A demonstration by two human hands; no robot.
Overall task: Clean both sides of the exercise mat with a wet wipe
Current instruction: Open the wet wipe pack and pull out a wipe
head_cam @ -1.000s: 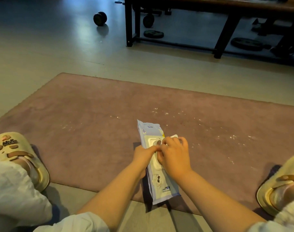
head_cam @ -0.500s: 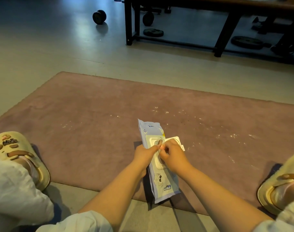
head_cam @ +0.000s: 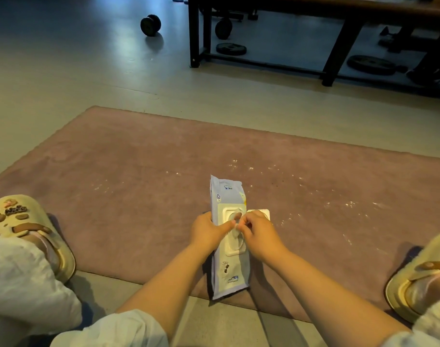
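- Your left hand (head_cam: pixel 206 230) holds the wipe pack (head_cam: pixel 229 236) steady on the exercise mat (head_cam: pixel 128 176).
- Your right hand (head_cam: pixel 260 232) pinches at the opening beside the flipped-back lid (head_cam: pixel 260 212), apparently to draw out a wipe.
- The mat lies flat on the floor, still speckled white.

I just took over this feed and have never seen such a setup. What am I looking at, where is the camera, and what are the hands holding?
No machine here: a person's two bare hands, seen from a camera worn on their head, looking down. A mauve exercise mat with white specks lies on the grey floor. On its near edge rests a pale blue wet-wipe pack, its white flip lid open. The left hand holds the pack's side; the right hand pinches at the opening, probably a wipe. Cream slippers flank the view.
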